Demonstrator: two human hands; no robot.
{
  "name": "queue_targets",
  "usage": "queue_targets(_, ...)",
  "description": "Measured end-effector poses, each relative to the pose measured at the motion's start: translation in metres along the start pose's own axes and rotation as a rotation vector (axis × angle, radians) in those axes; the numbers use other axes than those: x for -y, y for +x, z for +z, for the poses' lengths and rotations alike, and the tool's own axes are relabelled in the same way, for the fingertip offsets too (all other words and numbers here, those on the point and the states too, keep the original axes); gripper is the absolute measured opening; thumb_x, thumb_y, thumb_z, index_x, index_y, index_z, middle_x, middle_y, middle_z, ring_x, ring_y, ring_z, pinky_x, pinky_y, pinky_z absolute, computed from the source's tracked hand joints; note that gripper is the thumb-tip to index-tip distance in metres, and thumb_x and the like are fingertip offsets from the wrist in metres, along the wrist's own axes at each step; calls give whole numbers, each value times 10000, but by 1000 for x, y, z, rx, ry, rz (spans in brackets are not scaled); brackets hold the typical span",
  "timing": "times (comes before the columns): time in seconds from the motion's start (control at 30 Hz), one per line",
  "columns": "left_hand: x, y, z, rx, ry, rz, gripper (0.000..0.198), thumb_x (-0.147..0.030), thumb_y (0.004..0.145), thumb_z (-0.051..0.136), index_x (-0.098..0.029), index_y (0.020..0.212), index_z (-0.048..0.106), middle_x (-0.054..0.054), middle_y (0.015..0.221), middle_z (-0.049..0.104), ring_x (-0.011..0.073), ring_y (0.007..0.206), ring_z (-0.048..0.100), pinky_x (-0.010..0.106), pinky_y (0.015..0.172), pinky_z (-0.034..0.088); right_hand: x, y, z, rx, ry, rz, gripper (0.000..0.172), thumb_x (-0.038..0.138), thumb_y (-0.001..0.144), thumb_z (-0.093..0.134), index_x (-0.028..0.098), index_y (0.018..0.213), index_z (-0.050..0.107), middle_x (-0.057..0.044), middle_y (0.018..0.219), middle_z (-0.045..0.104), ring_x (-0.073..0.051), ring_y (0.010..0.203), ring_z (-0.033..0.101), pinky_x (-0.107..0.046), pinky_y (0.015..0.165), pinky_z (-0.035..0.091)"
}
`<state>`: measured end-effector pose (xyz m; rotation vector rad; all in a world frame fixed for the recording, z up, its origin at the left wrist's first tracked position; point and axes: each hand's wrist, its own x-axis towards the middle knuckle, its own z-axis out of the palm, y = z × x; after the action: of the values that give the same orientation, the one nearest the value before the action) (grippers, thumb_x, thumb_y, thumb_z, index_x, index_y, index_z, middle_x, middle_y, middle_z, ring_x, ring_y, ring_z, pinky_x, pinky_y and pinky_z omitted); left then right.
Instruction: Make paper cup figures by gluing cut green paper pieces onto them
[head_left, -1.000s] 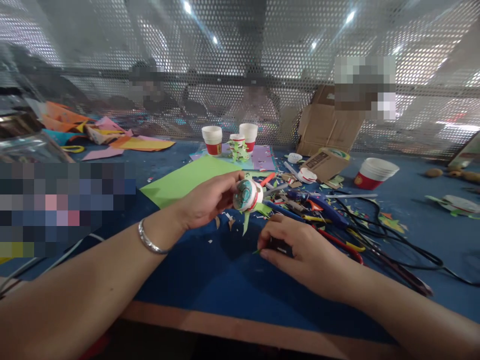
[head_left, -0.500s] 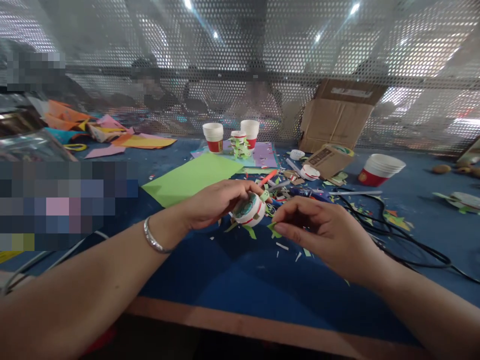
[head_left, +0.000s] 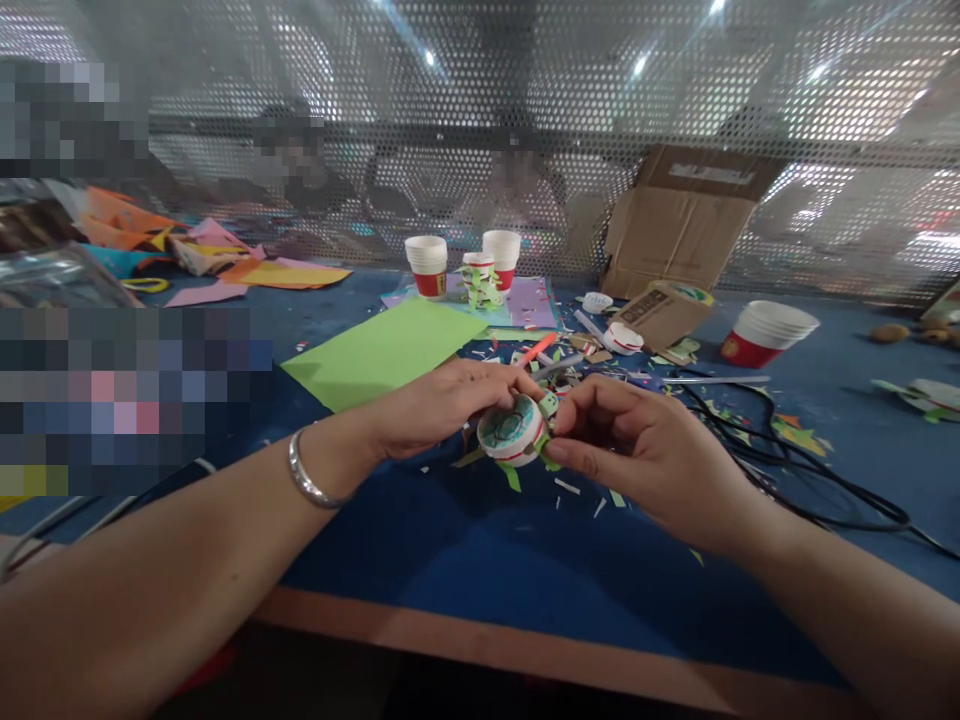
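Note:
My left hand (head_left: pixel 442 405) grips a small cut-down paper cup piece (head_left: pixel 511 430), white with a red band and a green drawing on its round base, with green paper strips hanging off it. My right hand (head_left: pixel 645 450) is closed in a pinch, pressing a small green paper bit (head_left: pixel 550 462) against the cup piece's right side. Both hands hover just above the blue tabletop (head_left: pixel 465 550). A silver bangle (head_left: pixel 304 475) circles my left wrist.
A green paper sheet (head_left: pixel 382 350) lies behind my left hand. Paper cups (head_left: pixel 426 265), a cup stack (head_left: pixel 769 335), a cardboard box (head_left: pixel 686 225), scissors, black cables (head_left: pixel 795 470) and paper scraps litter the table. A perforated metal screen stands behind, with people beyond it.
My right hand rose from the table with a green paper bit and moved left to the cup piece. My left hand lowered the cup piece slightly toward the right hand.

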<state>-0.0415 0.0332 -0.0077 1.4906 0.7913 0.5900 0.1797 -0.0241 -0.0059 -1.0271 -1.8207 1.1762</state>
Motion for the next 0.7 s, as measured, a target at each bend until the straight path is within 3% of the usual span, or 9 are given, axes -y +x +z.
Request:
queue_targets(0.37, -2, -2, 1, -52, 58, 49, 222, -252, 847, 615, -166, 948, 793, 47, 851, 741, 148, 693, 597, 257, 630, 465, -7, 0, 0, -6, 9, -16, 233, 305, 890, 751, 222, 913, 535, 41, 821, 545, -96, 678, 523, -238, 611, 443)
queue_targets(0.7, -7, -2, 4, -44, 104, 66, 213, -250, 855, 618, -156, 909, 802, 34, 815, 707, 133, 697, 562, 253, 674, 447, -12, 4, 4, 45, 92, 11, 333, 235, 835, 804, 234, 985, 506, 42, 833, 625, -117, 728, 606, -257, 667, 482)
